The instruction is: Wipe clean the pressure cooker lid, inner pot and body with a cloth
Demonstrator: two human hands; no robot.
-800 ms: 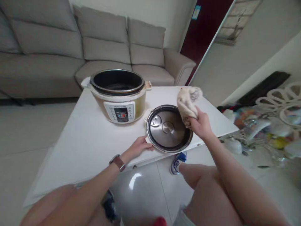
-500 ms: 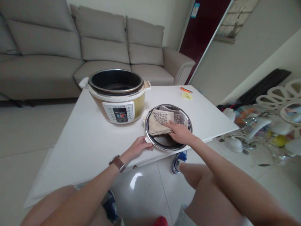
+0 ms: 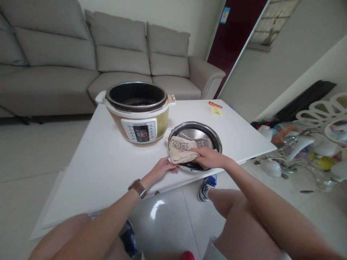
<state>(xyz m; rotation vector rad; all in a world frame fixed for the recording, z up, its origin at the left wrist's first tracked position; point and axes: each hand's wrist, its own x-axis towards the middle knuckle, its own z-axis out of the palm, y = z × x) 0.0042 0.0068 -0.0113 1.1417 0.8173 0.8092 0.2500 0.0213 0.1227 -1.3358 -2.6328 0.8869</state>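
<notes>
The cooker lid (image 3: 202,133) lies upside down on the white table, its metal inner face and black sealing ring upward. My right hand (image 3: 210,158) presses a folded beige and grey patterned cloth (image 3: 181,148) against the near part of that inner face, fingers partly hidden in the folds. At the lid's near left edge, my left hand (image 3: 162,169) grips the rim, thumb and fingers at its side. The electric pressure cooker (image 3: 162,124), white and gold with a front control panel, stands to the left behind the lid. Its dark inner pot (image 3: 135,97) is uncovered.
An orange pen-like tool (image 3: 215,104) and a yellow scrap (image 3: 216,111) lie at the table's (image 3: 108,169) far right. Behind the table is a grey sofa (image 3: 121,59). Assorted items, including white lamp-like parts (image 3: 271,168), cover the floor at right.
My right hand has drawn the cloth nearer to me across the lid, baring more of the lid's far metal face. My left hand stays at the rim.
</notes>
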